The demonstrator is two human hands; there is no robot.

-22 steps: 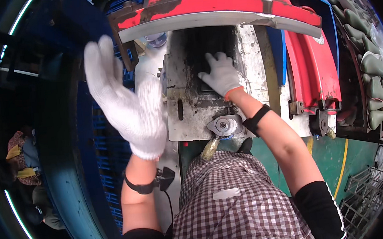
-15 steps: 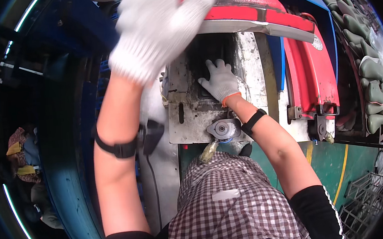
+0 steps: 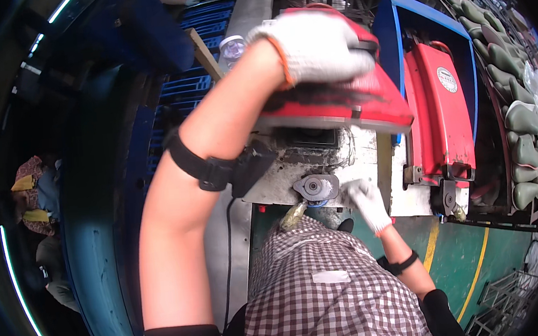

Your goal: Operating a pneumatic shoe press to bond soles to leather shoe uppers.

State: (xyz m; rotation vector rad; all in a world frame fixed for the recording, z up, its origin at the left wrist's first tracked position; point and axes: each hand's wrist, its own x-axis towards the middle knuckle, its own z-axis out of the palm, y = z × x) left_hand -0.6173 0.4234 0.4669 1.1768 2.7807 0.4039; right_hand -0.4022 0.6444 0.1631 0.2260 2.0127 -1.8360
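Note:
My left hand (image 3: pixel 322 45), in a white knit glove, reaches over the red hinged lid (image 3: pixel 340 104) of a machine. Its fingers are wrapped round a dark handle (image 3: pixel 366 45) on the lid, and both are blurred by motion. The lid hangs tilted over a worn metal bed (image 3: pixel 282 173), hiding most of the dark recess there. My right hand (image 3: pixel 367 203), gloved too, is at the bed's front right edge, beside a grey latch plate (image 3: pixel 317 187) with a round centre. Its fingers are small and smeared, so their grip cannot be made out.
To the right stands a second machine with a red lid (image 3: pixel 440 108) lowered inside a blue frame (image 3: pixel 390 16). Several green moulded pieces (image 3: pixel 524 120) line a rack beyond it. A clear jar (image 3: pixel 232 48) and blue slatted racking (image 3: pixel 182 89) are at the far left.
The red lid has come down and nearer over the bed, with my left hand now on its handle. My right hand has withdrawn from the recess to the front right edge.

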